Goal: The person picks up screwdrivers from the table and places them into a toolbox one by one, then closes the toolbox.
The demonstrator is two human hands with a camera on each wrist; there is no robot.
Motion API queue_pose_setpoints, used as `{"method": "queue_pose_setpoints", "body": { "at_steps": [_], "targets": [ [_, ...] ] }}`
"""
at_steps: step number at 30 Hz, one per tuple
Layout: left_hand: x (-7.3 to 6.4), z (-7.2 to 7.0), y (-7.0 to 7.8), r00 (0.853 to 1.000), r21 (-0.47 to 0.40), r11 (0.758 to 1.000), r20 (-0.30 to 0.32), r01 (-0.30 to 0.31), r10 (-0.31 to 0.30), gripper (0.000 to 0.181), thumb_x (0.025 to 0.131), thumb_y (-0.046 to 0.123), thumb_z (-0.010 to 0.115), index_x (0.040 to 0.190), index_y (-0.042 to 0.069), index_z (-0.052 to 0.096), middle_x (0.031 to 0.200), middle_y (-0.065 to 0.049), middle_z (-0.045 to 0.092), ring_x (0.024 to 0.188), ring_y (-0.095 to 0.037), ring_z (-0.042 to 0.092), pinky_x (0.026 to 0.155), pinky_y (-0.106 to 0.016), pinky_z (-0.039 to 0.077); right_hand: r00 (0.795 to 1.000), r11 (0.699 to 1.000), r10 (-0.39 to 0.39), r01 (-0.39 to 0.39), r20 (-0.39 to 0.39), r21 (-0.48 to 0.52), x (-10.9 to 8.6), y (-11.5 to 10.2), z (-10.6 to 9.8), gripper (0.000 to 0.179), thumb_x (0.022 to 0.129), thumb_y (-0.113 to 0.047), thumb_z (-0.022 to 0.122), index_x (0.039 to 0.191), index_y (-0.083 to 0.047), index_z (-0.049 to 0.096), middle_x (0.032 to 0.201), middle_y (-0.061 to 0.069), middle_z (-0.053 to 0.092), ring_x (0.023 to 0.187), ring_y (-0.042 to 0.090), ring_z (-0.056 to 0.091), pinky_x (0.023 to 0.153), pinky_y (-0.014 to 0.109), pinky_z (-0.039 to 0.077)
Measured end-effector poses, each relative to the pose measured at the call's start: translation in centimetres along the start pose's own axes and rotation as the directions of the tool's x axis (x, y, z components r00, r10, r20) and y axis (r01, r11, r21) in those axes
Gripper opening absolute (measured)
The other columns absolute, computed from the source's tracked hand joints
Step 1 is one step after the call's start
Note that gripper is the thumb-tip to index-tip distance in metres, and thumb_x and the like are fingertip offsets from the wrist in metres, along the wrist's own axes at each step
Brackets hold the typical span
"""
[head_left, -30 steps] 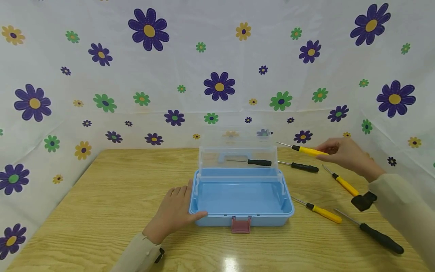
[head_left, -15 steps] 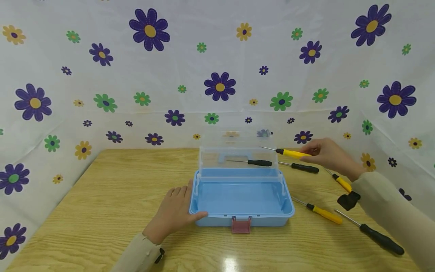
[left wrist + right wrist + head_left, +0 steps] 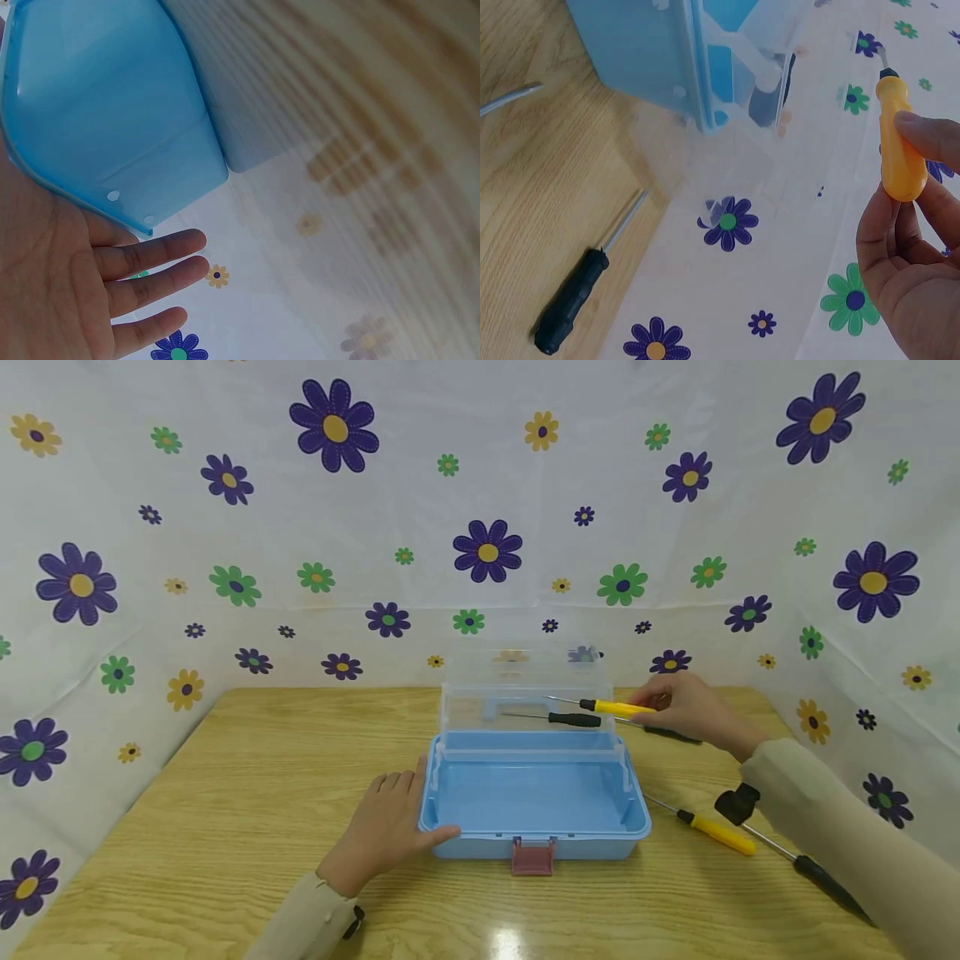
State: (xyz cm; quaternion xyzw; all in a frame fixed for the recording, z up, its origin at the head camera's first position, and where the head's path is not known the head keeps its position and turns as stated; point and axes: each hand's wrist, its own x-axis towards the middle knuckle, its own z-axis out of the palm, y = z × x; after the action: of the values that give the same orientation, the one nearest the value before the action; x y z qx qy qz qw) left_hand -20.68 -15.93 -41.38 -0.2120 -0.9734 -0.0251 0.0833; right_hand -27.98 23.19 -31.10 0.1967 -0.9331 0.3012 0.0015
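A light blue toolbox (image 3: 540,846) with a pink latch (image 3: 532,860) stands on the table, its clear lid (image 3: 525,677) raised at the back. My left hand (image 3: 386,827) rests along the box's left end, thumb over the front rim. The left wrist view shows that hand's fingers (image 3: 150,289) loosely extended beside the box wall. My right hand (image 3: 678,706) pinches a yellow-handled screwdriver (image 3: 611,707) by its handle, above the table near the lid's right edge. Its shaft points left, overlapping the lid in the head view. The inside floor of the toolbox is bare.
A black-handled screwdriver (image 3: 573,719) lies behind the clear lid. Another (image 3: 570,300) lies right of the box, partly hidden by my right hand in the head view. Nearer, on the right, lie a yellow screwdriver (image 3: 720,832) and a larger black one (image 3: 828,885).
My right hand has carried the yellow screwdriver left and slightly down, toward the lid. Its sleeve now hides another yellow screwdriver on the table. My left hand has stayed put.
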Motion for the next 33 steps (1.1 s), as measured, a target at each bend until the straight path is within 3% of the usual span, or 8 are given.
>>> {"method": "queue_pose_setpoints", "body": {
  "at_steps": [13, 33],
  "targets": [
    [0.1, -0.2, 0.0, 1.0, 0.017, 1.0, 0.01, -0.001, 0.001, 0.106, 0.079, 0.074, 0.049, 0.144, -0.007, 0.029, 0.121, -0.021, 0.059, 0.11, -0.034, 0.059, 0.095, -0.047, 0.046, 0.997, 0.999, -0.052, 0.053, 0.048, -0.009, 1.4, -1.1, 2.3, 0.018, 0.082, -0.012, 0.071, 0.097, -0.002, 0.073, 0.088, 0.009, 0.066, 0.075, 0.017, 0.052, 0.066, 0.024, 0.048],
    [0.0, -0.2, 0.1, 1.0, 0.029, 1.0, 0.001, -0.004, 0.004, 0.105, 0.079, 0.073, 0.049, 0.143, -0.007, 0.031, 0.12, -0.021, 0.06, 0.108, -0.033, 0.06, 0.093, -0.046, 0.047, 0.995, 0.997, -0.061, 0.064, 0.081, -0.032, 2.9, -1.8, 4.5, 0.017, 0.082, -0.008, 0.07, 0.097, 0.001, 0.072, 0.093, 0.014, 0.069, 0.077, 0.018, 0.058, 0.074, 0.033, 0.055]
  ]
}}
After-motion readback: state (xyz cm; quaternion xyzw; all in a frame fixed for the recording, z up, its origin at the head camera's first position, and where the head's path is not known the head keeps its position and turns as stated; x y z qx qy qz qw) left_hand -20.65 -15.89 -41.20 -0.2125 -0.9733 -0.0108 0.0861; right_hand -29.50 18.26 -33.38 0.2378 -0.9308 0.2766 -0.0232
